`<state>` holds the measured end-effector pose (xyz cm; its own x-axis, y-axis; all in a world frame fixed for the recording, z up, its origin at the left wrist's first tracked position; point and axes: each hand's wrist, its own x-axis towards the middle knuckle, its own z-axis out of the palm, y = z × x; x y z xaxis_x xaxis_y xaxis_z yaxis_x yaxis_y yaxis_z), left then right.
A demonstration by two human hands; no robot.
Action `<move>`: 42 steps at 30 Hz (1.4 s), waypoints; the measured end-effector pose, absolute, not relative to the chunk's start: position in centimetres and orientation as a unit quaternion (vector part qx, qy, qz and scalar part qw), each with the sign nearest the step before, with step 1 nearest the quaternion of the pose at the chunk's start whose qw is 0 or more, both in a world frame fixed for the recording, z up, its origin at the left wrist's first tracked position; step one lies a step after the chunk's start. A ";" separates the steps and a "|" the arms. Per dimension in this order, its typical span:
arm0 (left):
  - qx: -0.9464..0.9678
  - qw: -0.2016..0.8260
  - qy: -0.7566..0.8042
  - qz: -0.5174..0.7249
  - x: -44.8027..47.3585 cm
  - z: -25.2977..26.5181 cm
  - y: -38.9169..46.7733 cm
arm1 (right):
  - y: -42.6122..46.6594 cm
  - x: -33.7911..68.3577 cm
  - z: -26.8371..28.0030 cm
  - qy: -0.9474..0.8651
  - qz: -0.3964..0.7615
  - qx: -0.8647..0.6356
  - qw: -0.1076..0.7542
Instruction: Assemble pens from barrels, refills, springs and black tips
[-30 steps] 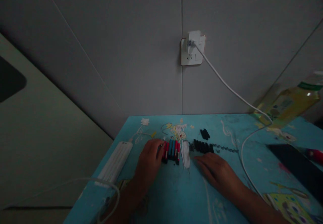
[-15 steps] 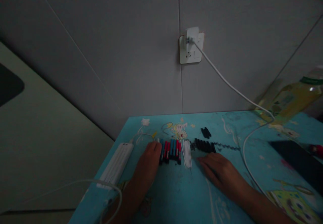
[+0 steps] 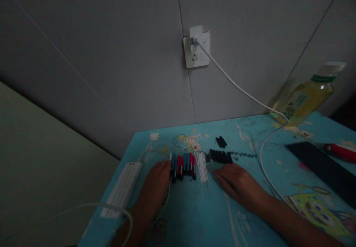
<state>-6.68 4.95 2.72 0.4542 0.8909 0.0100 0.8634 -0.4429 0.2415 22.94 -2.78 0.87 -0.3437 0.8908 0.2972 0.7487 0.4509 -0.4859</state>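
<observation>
A row of red and blue pens with black ends (image 3: 183, 164) lies side by side on the table. My left hand (image 3: 156, 178) rests at the row's left end, fingertips against it; its fingers are mostly hidden behind the back of the hand. Right of the pens lies a bundle of thin white sticks, like refills (image 3: 202, 167). Short black tube-like pieces (image 3: 221, 156) form another row just beyond my right hand (image 3: 236, 180). That hand lies low on the table, thumb and fingers apart, nothing visible in it. A line of small dark bits (image 3: 244, 154) trails rightward.
More black pieces (image 3: 221, 141) sit farther back. A white power strip (image 3: 122, 189) lies left. A white cable (image 3: 261, 154) runs from the wall socket (image 3: 197, 48) across the table. At right are a bottle (image 3: 308, 98), a dark flat sheet (image 3: 322, 171) and a red object (image 3: 340, 152).
The camera view has turned slightly, so the wall and table things sit farther left in the picture. Both hands stay at nearly the same places beside the rows.
</observation>
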 end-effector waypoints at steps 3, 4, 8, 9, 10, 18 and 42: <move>0.851 0.092 0.514 0.063 -6.5 2.7 5.1 | -2.8 23.0 1.0 -0.807 0.135 -0.506 0.272; 0.851 0.088 0.514 0.064 -6.5 2.7 5.0 | -2.8 23.0 1.0 -0.806 0.136 -0.506 0.275; 0.849 0.062 0.521 0.063 -6.5 2.8 4.7 | -2.8 22.9 1.2 -0.803 0.136 -0.504 0.287; 0.849 0.056 0.521 0.060 -6.4 2.8 4.5 | -2.8 22.9 1.2 -0.804 0.135 -0.504 0.286; 0.850 0.049 0.521 0.055 -6.4 2.9 4.3 | -2.8 22.9 1.2 -0.805 0.135 -0.504 0.283; 0.859 0.049 0.508 0.045 -6.6 3.5 3.5 | -2.8 22.9 1.1 -0.810 0.134 -0.504 0.267; 0.873 0.034 0.484 0.040 -6.7 2.3 4.4 | -2.9 23.0 0.8 -0.818 0.133 -0.502 0.246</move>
